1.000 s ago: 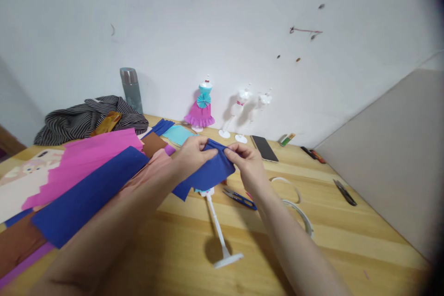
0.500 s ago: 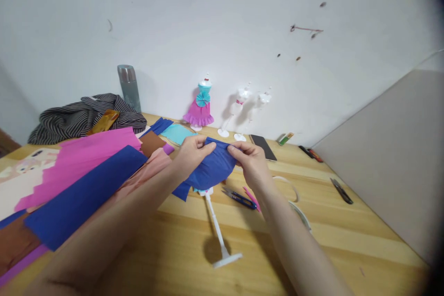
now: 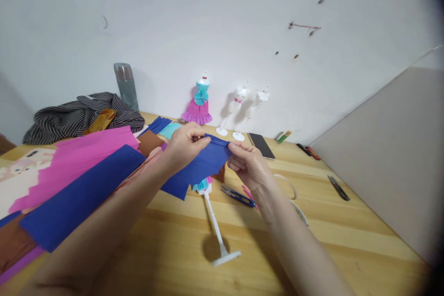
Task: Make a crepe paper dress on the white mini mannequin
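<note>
A piece of blue crepe paper is stretched between my two hands above the table, its top edge folded over in a narrow strip. My left hand pinches that edge between thumb and fingers. At the right end of the strip, my right hand grips the corner the same way. Below the paper a small white mannequin stand lies on its side, with a bit of turquoise and pink at its upper part; the rest of it is hidden. Blue-handled thread snips lie near my right wrist.
Sheets of pink, blue and brown crepe paper cover the left side. Along the wall stand a dressed mannequin, two bare white ones, and a flask. A dark notebook and a box cutter lie right.
My left hand has moved left along the top edge, and the folded strip between my hands is longer. More of the mannequin's turquoise part shows under the paper.
</note>
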Demonstrator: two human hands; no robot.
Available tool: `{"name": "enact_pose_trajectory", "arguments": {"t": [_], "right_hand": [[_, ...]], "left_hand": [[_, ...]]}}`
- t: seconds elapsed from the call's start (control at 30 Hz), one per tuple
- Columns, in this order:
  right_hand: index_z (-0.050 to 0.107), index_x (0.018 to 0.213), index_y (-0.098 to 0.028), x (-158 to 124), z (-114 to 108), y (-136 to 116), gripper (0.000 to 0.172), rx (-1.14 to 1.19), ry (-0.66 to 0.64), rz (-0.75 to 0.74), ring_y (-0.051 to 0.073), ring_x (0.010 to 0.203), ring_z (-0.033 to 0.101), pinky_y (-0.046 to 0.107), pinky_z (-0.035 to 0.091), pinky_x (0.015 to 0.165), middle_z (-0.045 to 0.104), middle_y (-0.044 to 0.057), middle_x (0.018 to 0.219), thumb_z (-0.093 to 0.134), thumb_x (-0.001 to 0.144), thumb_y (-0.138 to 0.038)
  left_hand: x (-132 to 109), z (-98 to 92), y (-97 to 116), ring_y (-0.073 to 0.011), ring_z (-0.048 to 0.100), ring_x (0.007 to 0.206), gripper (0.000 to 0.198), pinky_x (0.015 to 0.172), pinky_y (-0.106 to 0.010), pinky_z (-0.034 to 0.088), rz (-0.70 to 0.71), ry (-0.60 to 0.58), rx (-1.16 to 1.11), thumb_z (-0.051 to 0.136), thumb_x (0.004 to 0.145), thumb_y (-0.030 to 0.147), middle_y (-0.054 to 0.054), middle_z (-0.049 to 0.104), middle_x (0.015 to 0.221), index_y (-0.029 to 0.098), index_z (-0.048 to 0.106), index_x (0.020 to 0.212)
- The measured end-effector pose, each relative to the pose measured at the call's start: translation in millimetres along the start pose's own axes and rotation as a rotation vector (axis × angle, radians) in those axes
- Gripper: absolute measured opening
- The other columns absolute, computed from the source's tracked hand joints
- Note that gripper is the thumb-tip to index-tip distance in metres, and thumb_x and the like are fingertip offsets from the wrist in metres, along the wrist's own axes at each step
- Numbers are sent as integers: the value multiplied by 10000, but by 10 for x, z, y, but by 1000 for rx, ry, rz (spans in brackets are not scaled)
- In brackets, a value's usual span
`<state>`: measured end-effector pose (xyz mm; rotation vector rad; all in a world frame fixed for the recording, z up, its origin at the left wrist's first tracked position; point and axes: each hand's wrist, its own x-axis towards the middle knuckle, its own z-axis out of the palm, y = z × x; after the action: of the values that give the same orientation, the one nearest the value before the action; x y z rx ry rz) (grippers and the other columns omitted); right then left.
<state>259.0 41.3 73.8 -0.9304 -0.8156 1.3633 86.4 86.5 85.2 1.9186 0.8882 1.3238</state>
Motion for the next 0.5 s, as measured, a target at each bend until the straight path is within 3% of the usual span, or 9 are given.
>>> {"name": "enact_pose_trajectory", "arguments": {"t": [0.1, 0.3, 0.5], "right_hand": [[559, 541, -149, -7, 5, 5, 315, 63, -24, 63, -6, 315, 213, 120, 192, 319, 296, -129, 350, 861, 510, -234], [640, 670, -153, -36, 75, 59, 193, 127, 74, 147, 37, 354, 472, 117, 392, 324, 647, -27, 512, 809, 590, -202], [662, 685, -157, -77, 131, 112, 204, 232, 72, 95, 50, 420, 566, 122, 480, 378, 706, -22, 607, 832, 574, -163]], "left_hand": [[5, -56, 15, -132, 530, 637, 132, 582, -224, 391, 43, -13, 115, 603, 721, 207, -4, 610, 639, 170, 707, 647], [-98, -80, 238, -89, 450, 460, 188, 433, -190, 282, -88, -29, 235, 559, 748, 220, 43, 514, 456, 158, 717, 667], [-116, -77, 364, -65, 486, 349, 152, 348, -170, 367, -346, -66, -45, 571, 733, 177, 3, 679, 613, 142, 695, 814]]}}
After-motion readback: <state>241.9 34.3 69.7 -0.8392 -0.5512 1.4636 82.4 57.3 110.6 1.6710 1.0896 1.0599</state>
